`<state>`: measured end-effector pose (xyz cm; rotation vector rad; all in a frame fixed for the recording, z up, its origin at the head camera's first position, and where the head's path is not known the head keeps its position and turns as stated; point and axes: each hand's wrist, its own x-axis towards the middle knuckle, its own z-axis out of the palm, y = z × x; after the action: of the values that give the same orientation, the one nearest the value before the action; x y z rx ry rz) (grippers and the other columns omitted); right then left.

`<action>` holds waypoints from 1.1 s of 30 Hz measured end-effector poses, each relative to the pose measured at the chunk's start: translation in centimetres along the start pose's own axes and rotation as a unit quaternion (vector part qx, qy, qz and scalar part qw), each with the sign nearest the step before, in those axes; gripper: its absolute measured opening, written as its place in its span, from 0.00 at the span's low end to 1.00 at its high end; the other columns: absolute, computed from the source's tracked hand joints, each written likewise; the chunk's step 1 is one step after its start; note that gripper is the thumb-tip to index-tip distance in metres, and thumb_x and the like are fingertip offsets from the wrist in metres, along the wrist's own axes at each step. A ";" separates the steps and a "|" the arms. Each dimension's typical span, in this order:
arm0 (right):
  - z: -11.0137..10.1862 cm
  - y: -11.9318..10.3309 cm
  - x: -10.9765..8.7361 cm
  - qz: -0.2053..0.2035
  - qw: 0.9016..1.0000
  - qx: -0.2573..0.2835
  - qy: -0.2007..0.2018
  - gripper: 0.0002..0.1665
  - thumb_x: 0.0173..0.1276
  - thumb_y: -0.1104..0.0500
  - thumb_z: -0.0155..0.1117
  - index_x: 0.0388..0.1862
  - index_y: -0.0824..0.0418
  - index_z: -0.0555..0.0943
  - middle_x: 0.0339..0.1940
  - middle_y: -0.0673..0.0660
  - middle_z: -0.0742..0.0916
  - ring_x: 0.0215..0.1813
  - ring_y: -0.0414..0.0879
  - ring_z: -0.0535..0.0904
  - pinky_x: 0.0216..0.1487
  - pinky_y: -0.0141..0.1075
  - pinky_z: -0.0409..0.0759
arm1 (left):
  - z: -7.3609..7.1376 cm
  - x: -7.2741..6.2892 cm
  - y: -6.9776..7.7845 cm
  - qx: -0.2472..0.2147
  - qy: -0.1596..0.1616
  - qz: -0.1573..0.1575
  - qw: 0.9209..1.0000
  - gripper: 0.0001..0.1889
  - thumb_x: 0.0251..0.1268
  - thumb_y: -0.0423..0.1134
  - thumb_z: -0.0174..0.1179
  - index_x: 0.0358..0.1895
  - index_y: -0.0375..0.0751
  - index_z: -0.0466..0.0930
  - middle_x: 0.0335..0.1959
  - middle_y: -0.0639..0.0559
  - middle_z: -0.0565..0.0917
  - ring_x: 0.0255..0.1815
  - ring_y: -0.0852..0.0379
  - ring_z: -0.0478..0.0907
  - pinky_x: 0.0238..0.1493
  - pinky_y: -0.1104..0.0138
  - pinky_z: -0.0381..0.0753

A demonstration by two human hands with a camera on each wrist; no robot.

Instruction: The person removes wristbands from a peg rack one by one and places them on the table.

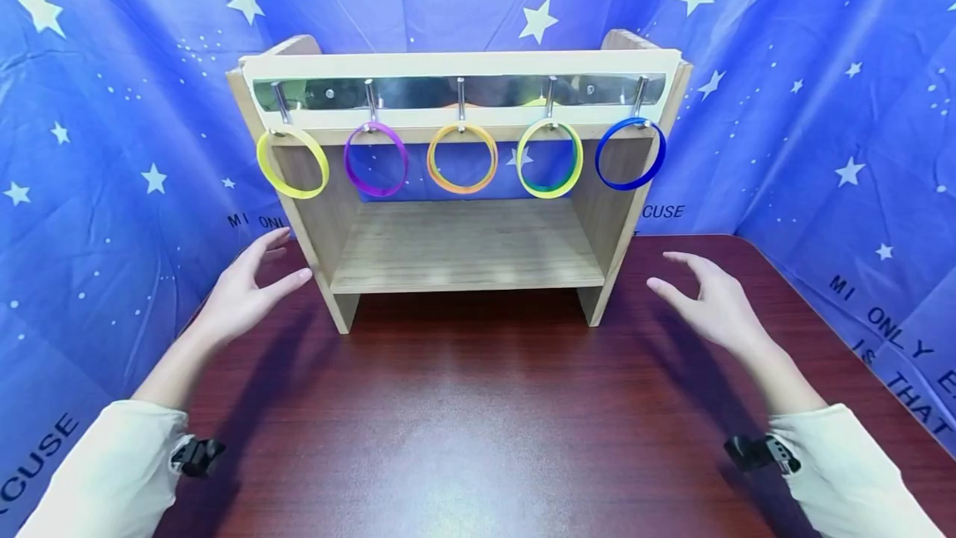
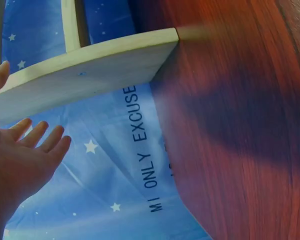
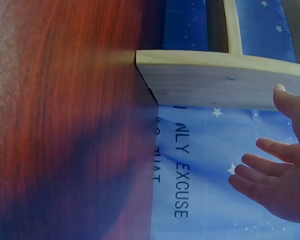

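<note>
A wooden rack [image 1: 466,247] stands on the table, with a row of metal hooks along its top board. From the hooks hang rings: a yellow ring [image 1: 325,168], a purple ring [image 1: 406,164], an orange ring [image 1: 495,158], a yellow-green ring [image 1: 578,160] and a blue ring [image 1: 661,158]. My left hand [image 1: 241,293] is held beside the rack's left side panel, fingers extended and thumb apart, holding nothing. On the other side, my right hand [image 1: 715,301] hovers a little off the right side panel [image 3: 210,77], thumb and fingers spread, also holding nothing.
The dark red wooden table [image 1: 463,405] spreads out in front of the rack. A blue curtain [image 1: 844,90] with white stars and lettering surrounds the table at the back and sides. Small black devices [image 1: 197,457] sit at both sleeve cuffs.
</note>
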<state>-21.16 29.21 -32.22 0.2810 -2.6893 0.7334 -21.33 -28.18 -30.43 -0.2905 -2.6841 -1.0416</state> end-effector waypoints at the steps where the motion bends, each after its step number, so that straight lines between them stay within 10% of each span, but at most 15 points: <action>1: 0.0 -0.1 -0.1 -0.001 1.000 0.002 0.003 0.33 0.69 0.46 0.60 0.64 0.67 0.70 0.63 0.71 0.77 0.65 0.68 0.69 0.61 0.60 0.68 | 0.0 0.1 0.1 -0.006 0.002 -0.003 1.000 0.39 0.65 0.50 0.60 0.75 0.44 0.53 0.70 0.34 0.66 0.69 0.33 0.64 0.65 0.38 0.64; 5: 0.1 -0.6 -0.6 -0.001 1.000 0.010 0.013 0.30 0.69 0.47 0.61 0.62 0.65 0.73 0.61 0.69 0.79 0.63 0.66 0.72 0.58 0.58 0.71 | 0.2 0.5 0.5 -0.031 0.017 -0.004 0.999 0.35 0.67 0.48 0.59 0.73 0.43 0.56 0.68 0.35 0.69 0.67 0.38 0.68 0.62 0.65 0.73; 9: 0.2 -1.1 -0.8 -0.002 1.000 0.020 0.022 0.28 0.69 0.48 0.62 0.60 0.63 0.74 0.59 0.66 0.81 0.62 0.64 0.74 0.55 0.55 0.72 | 0.4 0.8 0.7 -0.075 0.032 -0.001 0.997 0.32 0.68 0.44 0.58 0.72 0.41 0.59 0.62 0.45 0.75 0.58 0.64 0.75 0.47 0.90 0.68; 15: 0.0 -2.2 -1.1 -0.012 0.999 0.027 0.039 0.25 0.68 0.48 0.62 0.58 0.61 0.76 0.56 0.63 0.84 0.59 0.59 0.76 0.51 0.43 0.71 | 0.5 1.2 0.8 -0.140 0.045 -0.002 0.989 0.30 0.69 0.40 0.57 0.70 0.36 0.60 0.47 0.77 0.71 0.49 0.82 0.71 0.47 0.89 0.71; 27: -0.3 -4.5 -1.5 -0.050 0.995 0.051 0.069 0.20 0.64 0.52 0.67 0.53 0.58 0.80 0.49 0.59 0.87 0.48 0.10 0.65 0.43 0.24 0.71 | 0.4 1.3 1.0 -0.191 0.046 -0.029 0.980 0.25 0.69 0.42 0.56 0.67 0.40 0.65 0.43 0.80 0.74 0.46 0.82 0.72 0.46 0.88 0.70; 30: -0.3 -5.0 -1.6 -0.059 0.993 0.062 0.076 0.20 0.63 0.54 0.68 0.53 0.59 0.80 0.48 0.59 0.88 0.47 0.09 0.66 0.44 0.20 0.71 | 0.6 1.4 1.1 -0.265 0.044 -0.028 0.963 0.22 0.69 0.39 0.56 0.63 0.40 0.67 0.44 0.75 0.76 0.45 0.80 0.76 0.50 0.86 0.75; 33: -0.2 -5.5 -1.4 -0.065 0.991 0.078 0.082 0.19 0.63 0.56 0.69 0.52 0.59 0.81 0.47 0.60 0.88 0.45 0.09 0.69 0.44 0.13 0.70 | 0.8 1.6 1.2 -0.370 0.042 -0.017 0.928 0.15 0.69 0.35 0.56 0.56 0.42 0.70 0.45 0.66 0.79 0.44 0.75 0.79 0.51 0.82 0.80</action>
<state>-18.29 24.80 -30.07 0.4121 -2.4384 0.8876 -22.64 -26.62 -29.77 -0.3155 -2.1125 -1.9930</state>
